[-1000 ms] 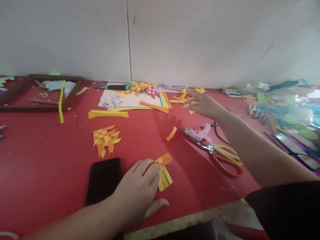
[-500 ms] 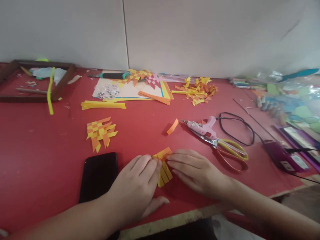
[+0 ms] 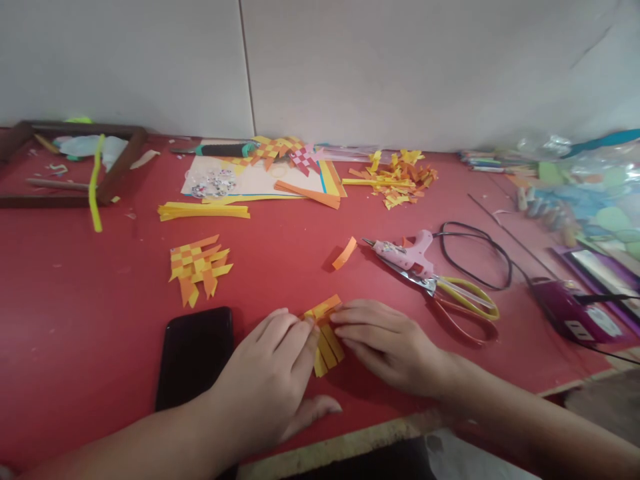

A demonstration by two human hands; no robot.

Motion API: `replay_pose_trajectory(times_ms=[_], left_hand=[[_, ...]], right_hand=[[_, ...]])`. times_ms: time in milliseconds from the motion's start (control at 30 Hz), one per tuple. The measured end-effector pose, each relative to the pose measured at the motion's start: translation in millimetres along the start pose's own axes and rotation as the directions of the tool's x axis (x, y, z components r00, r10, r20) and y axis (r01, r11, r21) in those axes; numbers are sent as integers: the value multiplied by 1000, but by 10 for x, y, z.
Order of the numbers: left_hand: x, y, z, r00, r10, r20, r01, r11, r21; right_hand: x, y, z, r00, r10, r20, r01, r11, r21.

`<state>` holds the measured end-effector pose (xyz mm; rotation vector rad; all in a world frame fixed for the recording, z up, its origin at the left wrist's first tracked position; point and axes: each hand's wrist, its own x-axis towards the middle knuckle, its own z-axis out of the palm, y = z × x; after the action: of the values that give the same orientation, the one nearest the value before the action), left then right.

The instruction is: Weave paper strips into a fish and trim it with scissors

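Observation:
A small woven piece of orange and yellow paper strips (image 3: 325, 330) lies on the red table (image 3: 75, 313) near its front edge. My left hand (image 3: 273, 380) rests flat on the table with its fingertips pressing the piece's left side. From the other side, my right hand (image 3: 385, 343) touches the piece with its fingers stretched out flat. Both hands hold the strips down against the table rather than gripping them.
A black phone (image 3: 193, 357) lies left of my left hand. A finished woven piece (image 3: 197, 265), a loose orange strip (image 3: 345, 253), a pink glue gun (image 3: 405, 252) and yellow-handled scissors (image 3: 460, 297) lie nearby. Paper scraps (image 3: 400, 177), sheets and a wooden frame (image 3: 115, 170) sit at the back.
My right hand came back from the scrap pile at the back and settled on the woven piece's right side. My left hand has stayed on the piece.

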<state>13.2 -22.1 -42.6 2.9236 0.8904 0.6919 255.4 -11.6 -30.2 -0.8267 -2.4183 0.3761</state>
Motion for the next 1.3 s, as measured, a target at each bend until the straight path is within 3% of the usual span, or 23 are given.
replay_pose_trajectory(times_ms=[67, 167, 267, 367, 467, 600, 733, 867, 933, 1033, 1167, 1300], left_hand=[[-7, 8, 5, 1000, -1, 1, 1, 1000, 0], [-17, 18, 13, 1000, -10, -5, 10, 1000, 4], [-13, 5, 22, 999, -42, -24, 41, 999, -8], [6, -24, 27, 995, -88, -48, 85, 995, -54], [22, -47, 28, 990, -123, -64, 119, 991, -67], [27, -53, 20, 991, -125, -48, 123, 992, -38], [27, -52, 16, 989, -139, -55, 137, 989, -47], [29, -53, 33, 988, -137, -66, 134, 990, -48], [28, -54, 40, 989, -135, -63, 132, 990, -38], [27, -55, 39, 990, -128, -54, 127, 991, -35], [31, -56, 21, 991, -128, -48, 127, 991, -31], [39, -56, 15, 992, -119, -52, 117, 992, -39]], right_hand=[[-1, 101, -224, 999, 1, -53, -3, 999, -44], [-31, 428, -656, 963, 226, -149, -262, 915, -307], [-118, 844, -990, 868, 497, -1, -439, 765, -471], [-232, 1140, -1103, 819, 549, 166, -417, 769, -485], [-304, 1250, -1061, 810, 542, 225, -389, 783, -485], [-288, 1280, -976, 824, 535, 186, -379, 765, -521], [-230, 1278, -991, 868, 419, 268, -247, 831, -499], [-199, 1043, -986, 959, 225, 172, -155, 926, -344], [-174, 842, -909, 977, 118, 177, -83, 978, -194], [-118, 582, -721, 948, 26, 316, -2, 997, -76], [-50, 448, -524, 945, 16, 326, 22, 994, -112], [-27, 432, -473, 949, 37, 313, -3, 994, -108]])
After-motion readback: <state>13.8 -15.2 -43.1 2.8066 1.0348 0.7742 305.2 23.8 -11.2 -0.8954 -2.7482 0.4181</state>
